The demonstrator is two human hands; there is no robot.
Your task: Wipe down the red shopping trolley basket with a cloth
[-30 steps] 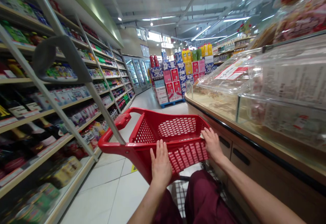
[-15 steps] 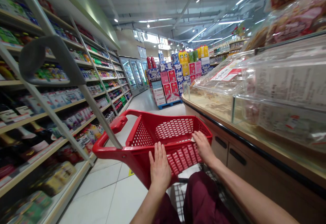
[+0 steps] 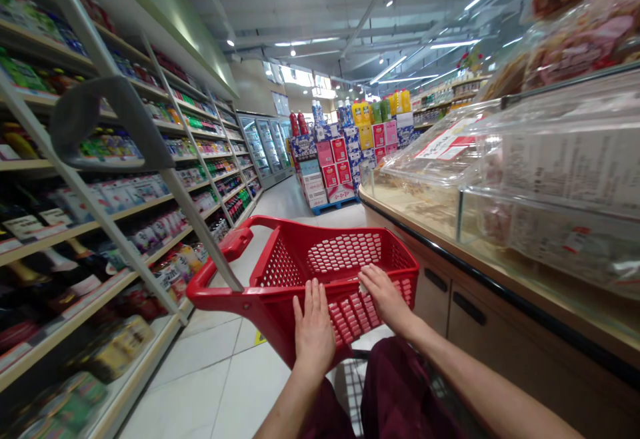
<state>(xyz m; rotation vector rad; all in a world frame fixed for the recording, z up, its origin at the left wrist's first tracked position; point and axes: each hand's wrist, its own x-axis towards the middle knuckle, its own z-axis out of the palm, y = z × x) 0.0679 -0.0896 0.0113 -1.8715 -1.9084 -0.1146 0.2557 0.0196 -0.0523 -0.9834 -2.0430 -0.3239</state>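
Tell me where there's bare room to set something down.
Bare floor tiles show between the left shelving and the red basket. It's crowded on that shelving, packed with goods, and on the right-hand counter, piled with plastic packs.

- The bare left forearm [image 3: 291, 399] is rising from the bottom edge, leaning rightward.
- The left wrist [image 3: 311, 364] is running nearly straight.
- The left grip [image 3: 315, 336] is lying flat, back showing, middle fingers [image 3: 315, 296] pointing up together, outermost finger [image 3: 297, 309] splaying leftward.
- The bare right forearm [image 3: 475, 357] is reaching in from the lower right.
- The right grip [image 3: 384, 296] is pointing up and leftward, fingers bending slightly, palm hiding underneath.
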